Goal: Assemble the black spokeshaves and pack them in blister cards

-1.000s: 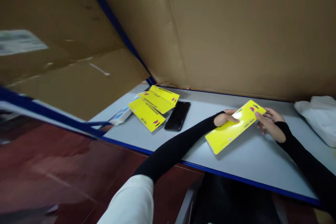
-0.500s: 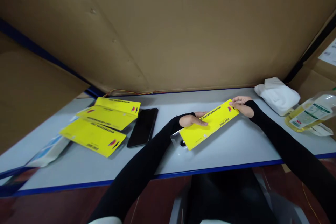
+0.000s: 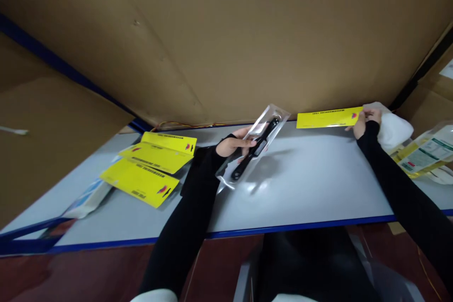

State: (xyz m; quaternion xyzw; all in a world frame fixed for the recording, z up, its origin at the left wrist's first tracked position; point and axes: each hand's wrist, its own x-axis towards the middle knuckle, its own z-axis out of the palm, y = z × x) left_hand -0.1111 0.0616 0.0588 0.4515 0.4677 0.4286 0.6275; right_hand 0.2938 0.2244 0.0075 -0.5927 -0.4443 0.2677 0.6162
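Observation:
Tilted above the table is a clear plastic blister pack [image 3: 275, 128], gripped near its middle by my left hand [image 3: 235, 145]. Inside the pack lies a long black tool [image 3: 255, 150] whose exact kind I cannot make out. Off to the right, my right hand [image 3: 366, 121] pinches one end of a yellow packaging card [image 3: 327, 118] printed with dark lettering and a small colored logo. That card is now apart from the blister pack, close to the back wall. On the left, several similar yellow cards [image 3: 141, 181] overlap in a loose pile.
A black phone [image 3: 196, 163] lies partly hidden behind my left forearm. Under the yellow pile is a white and blue packet [image 3: 90, 198]. At the right are a white cloth [image 3: 392, 130] and a bottle of yellow liquid [image 3: 424, 153]. Cardboard walls [image 3: 247, 42] enclose the table [image 3: 300, 188].
The yellow card has come away from the blister pack and moved right toward the cloth in my right hand. My left hand keeps the pack, now raised and showing the black tool.

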